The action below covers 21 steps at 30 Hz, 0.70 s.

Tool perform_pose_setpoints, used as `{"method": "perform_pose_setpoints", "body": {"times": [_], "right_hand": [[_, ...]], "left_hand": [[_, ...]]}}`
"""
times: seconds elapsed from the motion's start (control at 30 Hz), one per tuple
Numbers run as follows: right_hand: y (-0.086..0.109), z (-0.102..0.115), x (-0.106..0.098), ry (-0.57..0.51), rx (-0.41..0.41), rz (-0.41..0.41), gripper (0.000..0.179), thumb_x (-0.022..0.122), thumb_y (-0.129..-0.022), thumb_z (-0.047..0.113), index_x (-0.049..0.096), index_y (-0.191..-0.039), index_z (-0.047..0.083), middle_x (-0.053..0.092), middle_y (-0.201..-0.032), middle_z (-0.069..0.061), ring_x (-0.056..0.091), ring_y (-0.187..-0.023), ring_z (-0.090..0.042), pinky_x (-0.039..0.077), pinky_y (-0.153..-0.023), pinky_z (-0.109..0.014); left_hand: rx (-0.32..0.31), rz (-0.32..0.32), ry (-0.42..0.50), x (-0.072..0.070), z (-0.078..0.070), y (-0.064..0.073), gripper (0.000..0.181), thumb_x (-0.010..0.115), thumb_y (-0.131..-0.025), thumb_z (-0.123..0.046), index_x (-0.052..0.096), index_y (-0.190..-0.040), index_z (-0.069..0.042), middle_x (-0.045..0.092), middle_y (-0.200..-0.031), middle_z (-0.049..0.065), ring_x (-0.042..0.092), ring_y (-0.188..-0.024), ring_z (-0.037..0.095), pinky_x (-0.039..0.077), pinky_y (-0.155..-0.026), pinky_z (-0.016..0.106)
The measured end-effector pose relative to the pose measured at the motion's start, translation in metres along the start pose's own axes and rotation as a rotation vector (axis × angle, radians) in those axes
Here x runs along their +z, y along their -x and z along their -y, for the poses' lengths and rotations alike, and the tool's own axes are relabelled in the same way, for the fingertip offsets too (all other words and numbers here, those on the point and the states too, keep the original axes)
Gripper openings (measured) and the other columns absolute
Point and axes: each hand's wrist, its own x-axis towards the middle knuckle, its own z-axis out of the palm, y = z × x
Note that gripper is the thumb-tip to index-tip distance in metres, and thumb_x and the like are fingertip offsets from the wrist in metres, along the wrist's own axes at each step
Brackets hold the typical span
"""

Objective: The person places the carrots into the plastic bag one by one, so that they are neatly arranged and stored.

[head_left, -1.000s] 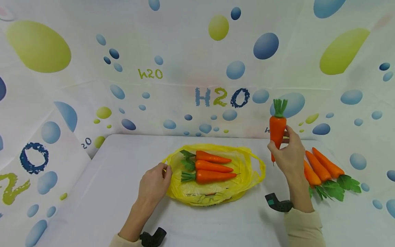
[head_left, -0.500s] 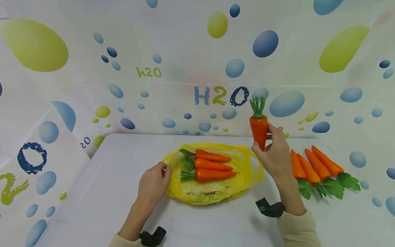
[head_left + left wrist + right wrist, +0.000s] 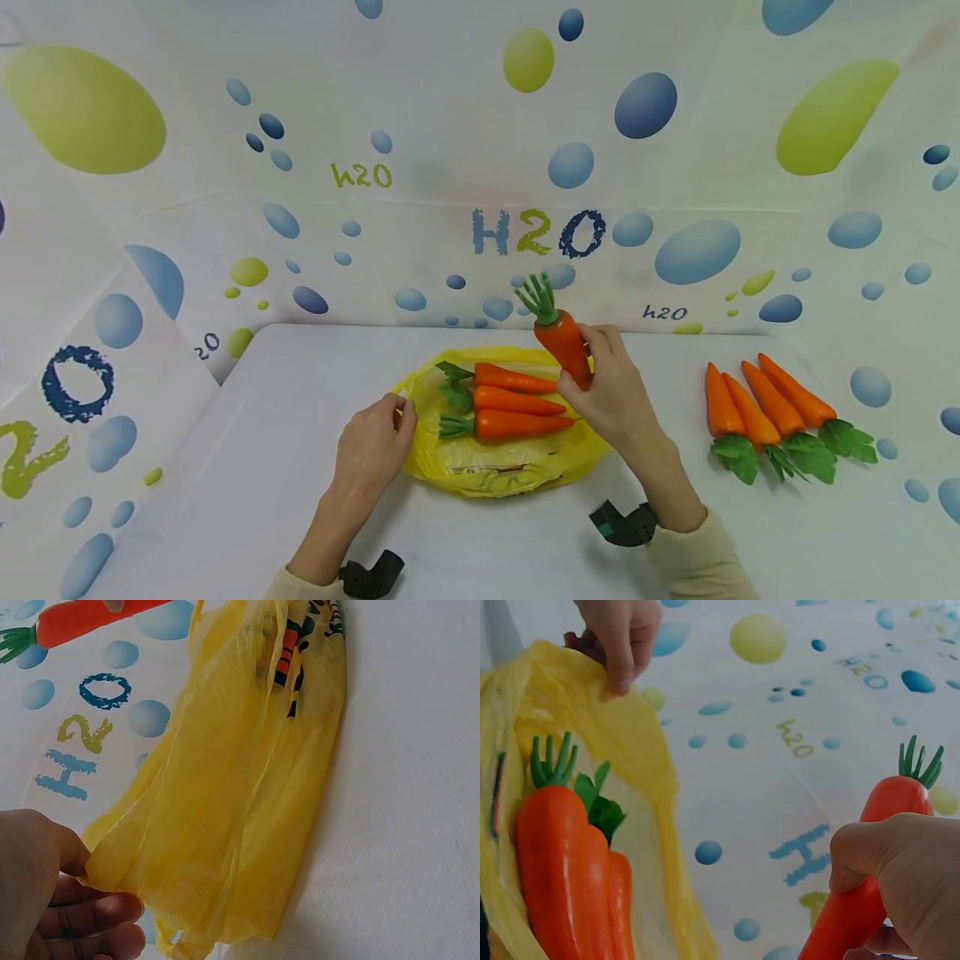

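Note:
My right hand (image 3: 617, 387) holds a carrot (image 3: 562, 340) by its lower part, tilted with the green stub up and left, above the right part of a yellow plastic bag (image 3: 517, 477). Inside the bag three carrots (image 3: 521, 425) lie side by side, tips to the right. My left hand (image 3: 372, 446) pinches the bag's left rim between thumb and fingers; the left wrist view shows the thumb and forefinger on the thin yellow film (image 3: 187, 802). In the right wrist view the thumb presses along the side of the held carrot (image 3: 847, 922).
Several more carrots (image 3: 776, 406) with green leaves lie fanned out on the white table (image 3: 247, 500) at the right. Behind the table hangs a patterned cloth (image 3: 450, 100) with dots and lettering.
My right hand has carried the carrot left and lower, from beside the loose carrots to above the bag, tilting it leftward. My left hand has stayed on the bag's rim.

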Motion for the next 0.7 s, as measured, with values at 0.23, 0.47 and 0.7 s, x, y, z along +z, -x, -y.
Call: {"method": "perform_pose_setpoints", "body": {"times": [0.23,0.47,0.7], "right_hand": [[0.003,0.008,0.010,0.057,0.010,0.126,0.053,0.070,-0.081,0.007,0.051,-0.129,-0.002,0.053,-0.117,-0.015,0.059,-0.095,-0.026,0.059,-0.077,-0.038],[0.004,0.010,0.020,0.117,0.140,0.355,0.054,0.069,-0.082,0.015,0.050,-0.132,0.005,0.053,-0.124,-0.009,0.057,-0.105,-0.023,0.055,-0.095,-0.042],[0.006,0.009,0.033,0.177,0.134,0.527,0.052,0.075,-0.082,0.016,0.053,-0.129,0.012,0.055,-0.123,-0.006,0.057,-0.108,-0.022,0.054,-0.096,-0.043]], "left_hand": [[-0.011,0.007,-0.002,-0.001,0.000,0.000,0.021,0.060,-0.097,-0.018,0.069,-0.091,0.000,0.059,-0.064,0.005,0.045,-0.051,0.013,0.040,-0.049,0.023],[-0.020,0.018,0.004,-0.001,-0.001,-0.001,0.021,0.060,-0.097,-0.019,0.069,-0.092,0.000,0.059,-0.065,0.005,0.045,-0.051,0.013,0.041,-0.049,0.023],[-0.013,0.010,0.004,-0.001,-0.001,0.000,0.021,0.060,-0.097,-0.018,0.069,-0.092,0.000,0.061,-0.065,0.006,0.046,-0.051,0.013,0.041,-0.049,0.023]]}}
